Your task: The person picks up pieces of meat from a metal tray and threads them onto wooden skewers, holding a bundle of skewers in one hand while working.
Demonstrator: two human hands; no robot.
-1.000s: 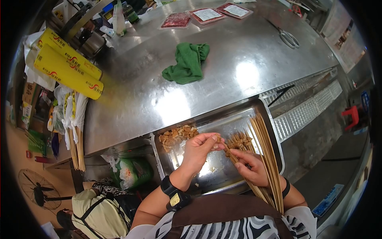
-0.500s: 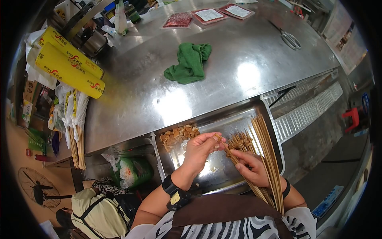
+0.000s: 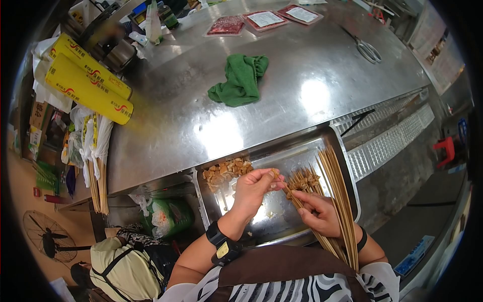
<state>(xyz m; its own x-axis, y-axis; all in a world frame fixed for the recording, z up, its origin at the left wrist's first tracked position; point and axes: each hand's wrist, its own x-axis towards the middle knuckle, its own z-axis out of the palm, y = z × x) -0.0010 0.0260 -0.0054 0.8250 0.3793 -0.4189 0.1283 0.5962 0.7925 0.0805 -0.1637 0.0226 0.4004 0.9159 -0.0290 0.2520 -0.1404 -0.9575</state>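
My left hand [image 3: 250, 194] pinches a small brown piece of meat [image 3: 274, 173] between thumb and fingertips, over the metal tray [image 3: 344, 146]. Close against it, my right hand [image 3: 321, 215] is closed on a thin wooden skewer [image 3: 288, 191] that has brown pieces near its tip. Whether the tip pierces the pinched piece is too small to tell. Beside the right hand, loaded skewers [image 3: 305, 178] lie bunched in the tray, and a bundle of bare skewers [image 3: 336, 181] lies along its right side. Loose brown meat pieces [image 3: 226, 172] are heaped in the tray's far left corner.
Beyond the tray, a steel table [image 3: 171, 116] bears a green cloth [image 3: 239, 80], scissors [image 3: 369, 50] and packs of red meat [image 3: 265, 20]. Yellow cling-film boxes [image 3: 88, 88] and bagged skewers [image 3: 98, 166] are at left. Another person [image 3: 121, 267] is low at left, near a fan [image 3: 48, 236].
Both hands stay almost in place. My left fingertips shift very slightly at the skewer's tip, and the right hand's fingers move a little along the skewer.
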